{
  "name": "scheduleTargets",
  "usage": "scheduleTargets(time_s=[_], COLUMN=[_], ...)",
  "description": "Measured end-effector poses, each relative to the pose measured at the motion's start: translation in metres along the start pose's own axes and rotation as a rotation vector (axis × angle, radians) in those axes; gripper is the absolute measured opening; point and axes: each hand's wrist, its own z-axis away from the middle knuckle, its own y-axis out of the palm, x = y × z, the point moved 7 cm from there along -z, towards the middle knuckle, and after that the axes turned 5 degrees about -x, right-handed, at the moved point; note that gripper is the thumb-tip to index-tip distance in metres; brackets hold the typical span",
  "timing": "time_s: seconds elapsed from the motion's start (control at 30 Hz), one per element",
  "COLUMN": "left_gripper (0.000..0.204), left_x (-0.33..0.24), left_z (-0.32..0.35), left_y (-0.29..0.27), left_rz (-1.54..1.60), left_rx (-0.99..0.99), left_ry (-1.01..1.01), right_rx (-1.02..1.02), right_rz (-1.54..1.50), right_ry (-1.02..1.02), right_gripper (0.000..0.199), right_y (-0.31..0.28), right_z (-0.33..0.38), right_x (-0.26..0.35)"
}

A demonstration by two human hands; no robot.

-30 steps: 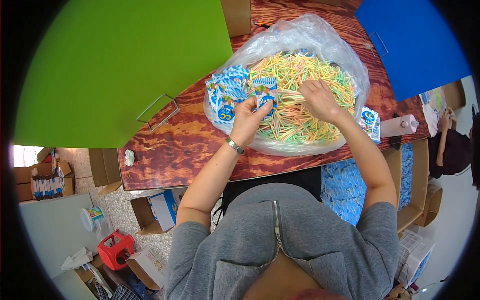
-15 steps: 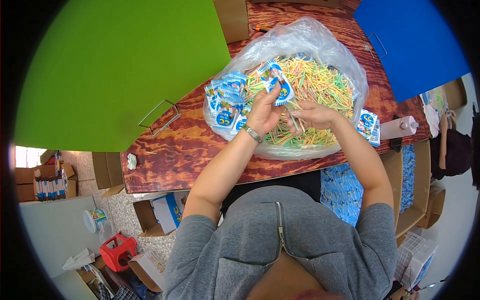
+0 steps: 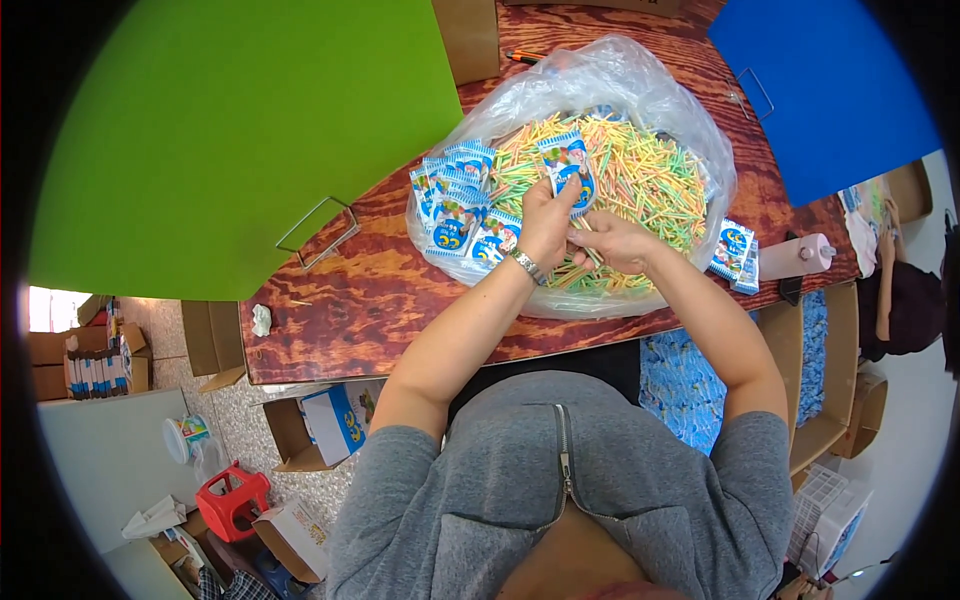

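My left hand [image 3: 545,228] is closed on a small blue-and-white packet [image 3: 566,158], thumb across its front. Close beside its lower end, my right hand [image 3: 622,243] pinches a few thin pastel sticks [image 3: 593,255]; the fingertips of both hands nearly meet, and partly hide each other. Beneath them lies a heap of yellow, green and pink sticks [image 3: 650,180], which look like candy, in a wide clear plastic bag [image 3: 585,75]. Several similar packets [image 3: 456,215] are piled on the bag's left side.
The bag rests on a red-brown wood-patterned table [image 3: 340,335]. A green panel [image 3: 250,140] and a blue panel [image 3: 820,90] flank it. At right are more packets [image 3: 735,250], a pink bottle [image 3: 800,256] and another person's arm [image 3: 886,285]. A carton [image 3: 815,370] holds blue packets.
My left hand and its packet have shifted slightly right and down, nearer my right hand. A packet once partly covered by my left hand now shows at the pile's right side.
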Motion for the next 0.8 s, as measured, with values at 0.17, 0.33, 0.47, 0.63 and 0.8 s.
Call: scheduleTargets(time_s=[0.17,0.33,0.47,0.63,0.8], left_gripper=[0.014,0.022,0.03,0.032,0.028], left_x=[-0.033,-0.059,-0.06,-0.076,-0.084], left_z=[0.009,0.024,0.04,0.062,0.074], left_y=[-0.01,-0.057,-0.063,-0.055,-0.05], left_rz=[-0.108,-0.43,-0.679,-1.025,-1.07], left_rx=[0.049,-0.04,-0.129,-0.24,-0.236], left_ry=[0.231,0.419,0.581,0.91,1.02], right_rx=[0.016,-0.044,-0.089,-0.067,-0.182], right_rz=[0.029,0.292,0.528,1.057,1.43], right_ry=[-0.013,-0.071,-0.192,-0.207,-0.626], right_gripper=[0.019,0.027,0.027,0.029,0.024], right_y=[-0.004,-0.02,-0.005,0.032,0.046], right_z=[0.018,0.04,0.055,0.069,0.07], right_x=[0.014,0.045,0.084,0.131,0.159])
